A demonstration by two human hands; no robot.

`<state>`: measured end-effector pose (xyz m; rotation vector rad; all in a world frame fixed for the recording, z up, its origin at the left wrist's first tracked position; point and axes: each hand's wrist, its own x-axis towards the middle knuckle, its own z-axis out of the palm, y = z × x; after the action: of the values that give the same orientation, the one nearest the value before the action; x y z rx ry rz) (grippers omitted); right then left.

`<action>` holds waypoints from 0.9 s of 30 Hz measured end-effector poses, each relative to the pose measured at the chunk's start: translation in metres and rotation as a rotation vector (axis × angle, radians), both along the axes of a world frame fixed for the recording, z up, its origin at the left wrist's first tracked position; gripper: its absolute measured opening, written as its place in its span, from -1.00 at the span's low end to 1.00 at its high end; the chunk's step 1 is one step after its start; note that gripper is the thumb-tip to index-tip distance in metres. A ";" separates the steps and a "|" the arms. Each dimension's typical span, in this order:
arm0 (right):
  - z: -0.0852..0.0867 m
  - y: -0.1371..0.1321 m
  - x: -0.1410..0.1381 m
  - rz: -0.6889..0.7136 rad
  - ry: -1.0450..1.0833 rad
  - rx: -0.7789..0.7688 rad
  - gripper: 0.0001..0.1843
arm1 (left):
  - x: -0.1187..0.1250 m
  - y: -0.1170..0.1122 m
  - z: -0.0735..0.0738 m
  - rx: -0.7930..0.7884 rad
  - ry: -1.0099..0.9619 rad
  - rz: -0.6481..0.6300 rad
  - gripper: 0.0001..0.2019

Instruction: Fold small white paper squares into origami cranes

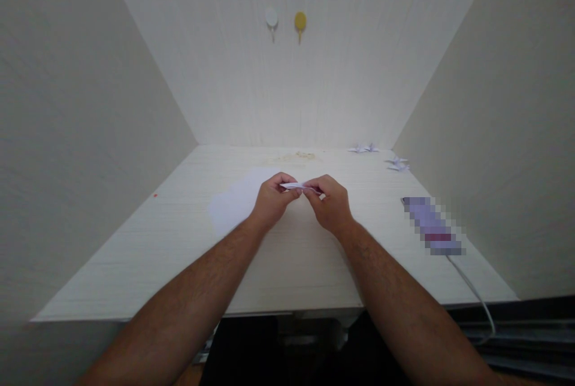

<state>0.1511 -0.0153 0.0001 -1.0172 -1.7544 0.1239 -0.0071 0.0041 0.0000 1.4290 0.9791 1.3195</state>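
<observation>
Folded white paper pinched over a pale tabletop

The person's left hand grips the paper's left part between thumb and fingers. The right hand pinches its right part the same way, and the 2 thumbs come close together at the middle. The folded paper is narrow, seen nearly edge-on, and lies between the hands near the centre of the view; whether it touches the tabletop cannot be told.

Loose white paper lies flat just beside the left hand, partly hidden by that hand and forearm. Toward the right rear corner sit small folded paper figures with pointed ends: 1 cluster near the back wall, another near the right wall.

At the right, well apart from the right hand, lies a flat device masked by blocks, with a white cable running over the front edge. A red spot marks the left side. On the back wall are 2 hooks, 1 white and 1 yellow.
</observation>
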 end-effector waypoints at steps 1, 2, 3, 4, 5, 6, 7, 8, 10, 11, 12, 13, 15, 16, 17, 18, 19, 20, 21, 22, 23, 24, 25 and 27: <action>0.000 0.000 0.000 0.003 -0.011 0.012 -0.94 | 0.000 -0.001 0.002 0.025 0.049 0.020 -0.77; 0.000 0.001 0.000 0.007 -0.021 0.020 -0.93 | 0.000 -0.002 0.003 0.054 0.100 0.039 -0.79; 0.000 0.001 0.001 0.008 -0.028 0.022 -0.93 | 0.000 -0.003 0.005 0.085 0.153 0.057 -0.81; -0.001 0.001 0.001 0.008 -0.033 0.020 -0.93 | 0.000 -0.003 0.006 0.116 0.203 0.075 -0.83; -0.001 0.002 0.001 0.007 -0.035 0.014 -0.93 | 0.000 -0.004 0.007 0.142 0.246 0.093 -0.85; -0.001 0.002 0.001 0.004 -0.034 0.004 -0.93 | 0.000 -0.004 0.007 0.158 0.281 0.109 -0.86; -0.001 0.003 0.001 -0.001 -0.027 -0.010 -0.93 | -0.001 -0.004 0.007 0.165 0.302 0.122 -0.86; -0.002 0.003 0.001 -0.005 -0.012 -0.027 -0.93 | -0.001 -0.003 0.006 0.165 0.308 0.126 -0.85; -0.002 0.003 0.001 -0.009 0.024 -0.057 -0.94 | -0.002 -0.002 0.004 0.161 0.298 0.118 -0.83; -0.002 0.003 0.001 -0.010 0.038 -0.068 -0.94 | -0.003 -0.001 0.003 0.166 0.297 0.115 -0.83; -0.002 0.003 0.000 -0.009 0.048 -0.073 -0.94 | -0.003 0.000 0.001 0.179 0.302 0.116 -0.83; -0.002 0.003 0.000 -0.007 0.055 -0.075 -0.95 | -0.003 0.000 0.001 0.196 0.314 0.118 -0.83; -0.001 0.003 0.000 0.001 0.082 -0.084 -0.94 | -0.004 0.000 0.000 0.220 0.339 0.126 -0.84; -0.001 0.003 0.000 0.006 0.116 -0.100 -0.94 | -0.003 0.000 0.001 0.215 0.346 0.132 -0.85; -0.001 0.003 0.000 0.011 0.166 -0.129 -0.94 | -0.003 0.000 0.001 0.197 0.346 0.135 -0.84; 0.000 0.003 0.000 0.015 0.228 -0.173 -0.94 | -0.002 -0.001 0.002 0.165 0.337 0.137 -0.84; 0.001 0.003 0.000 0.021 0.300 -0.232 -0.92 | -0.002 -0.001 0.003 0.125 0.320 0.133 -0.82; 0.002 0.003 0.000 0.031 0.373 -0.297 -0.90 | -0.001 -0.002 0.004 0.081 0.291 0.122 -0.81; 0.003 0.003 0.000 0.047 0.441 -0.360 -0.86 | 0.000 -0.002 0.004 0.038 0.250 0.103 -0.80; 0.004 0.003 0.000 0.078 0.498 -0.415 -0.81 | 0.000 -0.002 0.003 -0.001 0.199 0.077 -0.80; 0.005 0.003 0.000 0.121 0.545 -0.457 -0.75 | 0.001 -0.002 0.003 -0.035 0.145 0.051 -0.79; 0.006 0.003 -0.001 0.172 0.581 -0.485 -0.70 | 0.002 -0.002 0.002 -0.061 0.090 0.027 -0.79; 0.007 0.002 -0.002 0.219 0.606 -0.500 -0.68 | 0.002 -0.002 0.000 -0.080 0.041 0.005 -0.78; 0.008 0.002 -0.004 0.271 0.627 -0.515 -0.69 | 0.003 -0.002 -0.001 -0.099 -0.020 -0.031 -0.76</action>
<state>0.1473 -0.0134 0.0080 -0.9463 -1.2817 0.9990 -0.0039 0.0022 -0.0015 1.3482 0.9913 1.2441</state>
